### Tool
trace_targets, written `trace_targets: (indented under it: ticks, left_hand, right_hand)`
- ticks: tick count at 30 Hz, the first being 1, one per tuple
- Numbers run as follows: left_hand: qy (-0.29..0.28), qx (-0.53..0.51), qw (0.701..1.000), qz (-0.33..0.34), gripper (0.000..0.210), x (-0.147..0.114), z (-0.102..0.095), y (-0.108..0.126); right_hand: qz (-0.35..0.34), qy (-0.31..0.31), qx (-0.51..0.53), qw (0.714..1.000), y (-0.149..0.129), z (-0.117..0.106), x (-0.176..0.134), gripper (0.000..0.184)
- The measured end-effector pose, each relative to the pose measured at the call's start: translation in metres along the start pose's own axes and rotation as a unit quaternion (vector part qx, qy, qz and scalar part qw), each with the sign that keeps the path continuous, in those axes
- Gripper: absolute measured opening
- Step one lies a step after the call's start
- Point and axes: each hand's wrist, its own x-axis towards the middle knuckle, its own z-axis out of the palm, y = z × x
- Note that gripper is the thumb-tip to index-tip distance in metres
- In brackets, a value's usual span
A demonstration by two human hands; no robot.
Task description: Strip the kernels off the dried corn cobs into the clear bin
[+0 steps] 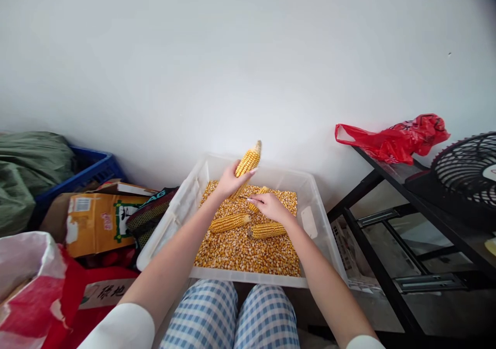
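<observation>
My left hand (229,180) is wrapped round an ear of corn (250,160), tilted with its narrow end up and to the right, above a clear plastic bin (313,199). Close below it, my right hand (270,206) pinches a thin dark tool (242,197) whose tip points left toward the lower part of that ear; its full shape is hidden by the fingers. Loose corn kernels (244,256) cover the bin's floor. On them lie one ear of corn (230,223) at the left, another ear (267,230) under my right wrist, and a third partly behind my right hand.
A white wall stands behind the bin. To the left are a cardboard box (96,225), a blue crate (96,168) and a red-and-white bag (34,287). On the right, a black rack (387,178) bears a red plastic bag (403,137) and a fan (468,173).
</observation>
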Motion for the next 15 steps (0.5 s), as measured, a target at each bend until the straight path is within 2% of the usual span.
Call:
trace_targets:
  ticks: [3, 6, 10, 13, 15]
  left_hand:
    - [-0.066, 0.079, 0.993, 0.055, 0.040, -0.007, 0.004, 0.010]
    - [-0.085, 0.103, 0.988, 0.071, 0.038, -0.009, 0.008, 0.010]
    - [-0.036, 0.072, 0.997, 0.020, 0.040, -0.003, 0.009, -0.001]
    - [0.028, -0.018, 0.999, -0.026, 0.044, 0.004, 0.005, -0.010]
    - [0.043, -0.098, 0.992, -0.062, 0.046, 0.008, 0.003, -0.015]
  right_hand:
    - [0.002, -0.034, -0.031, 0.999, -0.002, 0.004, -0.001, 0.027]
    - [-0.006, -0.052, -0.052, 0.997, -0.006, 0.008, -0.003, 0.029]
    - [-0.001, -0.008, -0.047, 0.999, -0.009, 0.002, -0.004, 0.029]
    - [-0.005, 0.039, -0.031, 0.999, -0.008, -0.005, -0.004, 0.029]
    - [-0.008, 0.055, -0.023, 0.998, -0.009, -0.008, -0.004, 0.029]
